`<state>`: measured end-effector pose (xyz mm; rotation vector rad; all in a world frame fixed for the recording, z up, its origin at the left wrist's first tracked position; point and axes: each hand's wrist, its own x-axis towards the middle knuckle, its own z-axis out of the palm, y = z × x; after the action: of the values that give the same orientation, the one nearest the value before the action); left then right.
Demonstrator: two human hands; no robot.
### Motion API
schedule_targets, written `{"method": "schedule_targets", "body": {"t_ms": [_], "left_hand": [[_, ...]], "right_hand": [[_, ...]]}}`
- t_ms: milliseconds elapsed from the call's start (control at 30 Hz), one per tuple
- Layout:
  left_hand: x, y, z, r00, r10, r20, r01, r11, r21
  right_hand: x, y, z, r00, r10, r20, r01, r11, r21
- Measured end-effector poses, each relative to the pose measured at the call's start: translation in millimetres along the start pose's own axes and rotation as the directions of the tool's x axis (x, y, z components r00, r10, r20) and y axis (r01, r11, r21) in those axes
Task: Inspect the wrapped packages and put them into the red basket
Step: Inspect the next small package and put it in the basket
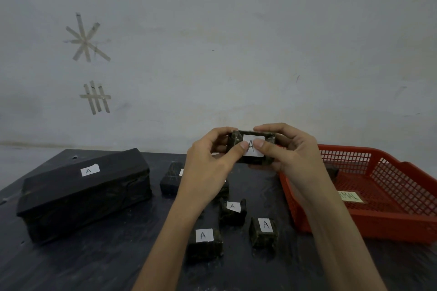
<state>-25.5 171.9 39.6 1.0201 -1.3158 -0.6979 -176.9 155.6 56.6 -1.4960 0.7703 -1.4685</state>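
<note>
Left hand (208,160) and right hand (290,151) each pinch one end of a package (251,149), label (254,136) facing the camera, raised just left of the basket (390,224). Its long axis points toward the basket; the right hand is nearer it.

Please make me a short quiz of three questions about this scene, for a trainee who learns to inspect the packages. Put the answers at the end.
1. True or false: the left hand and the right hand both hold one small package in the air above the table.
2. Which letter is written on the white label of the large package? a) A b) B c) N
3. Fill in: the red basket stands on the person's ___ side.

Key: 1 true; 2 a; 3 right.
</note>
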Motion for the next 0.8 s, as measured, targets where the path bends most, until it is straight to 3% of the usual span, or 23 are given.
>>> {"method": "schedule_targets", "body": {"t_ms": [267, 533, 800], "left_hand": [[-1.4, 1.6, 1.4, 0.999, -0.024, -0.048, 0.024, 1.0, -0.005], [-1.9, -0.3, -3.0, 0.995, -0.011, 0.096, 0.002, 0.996, 0.09], [-2.7, 6.3, -1.8, 0.995, -0.095, -0.042, 0.093, 0.995, -0.032]], "right_hand": [[-0.8, -1.2, -2.9, 0.992, 0.085, 0.093, -0.088, 0.996, 0.031], [3.8, 0.3, -5.3, 0.98, 0.197, 0.032, -0.199, 0.975, 0.094], [-0.1, -4.9, -9.0, 0.975, 0.15, 0.165, -0.16, 0.986, 0.052]]}}
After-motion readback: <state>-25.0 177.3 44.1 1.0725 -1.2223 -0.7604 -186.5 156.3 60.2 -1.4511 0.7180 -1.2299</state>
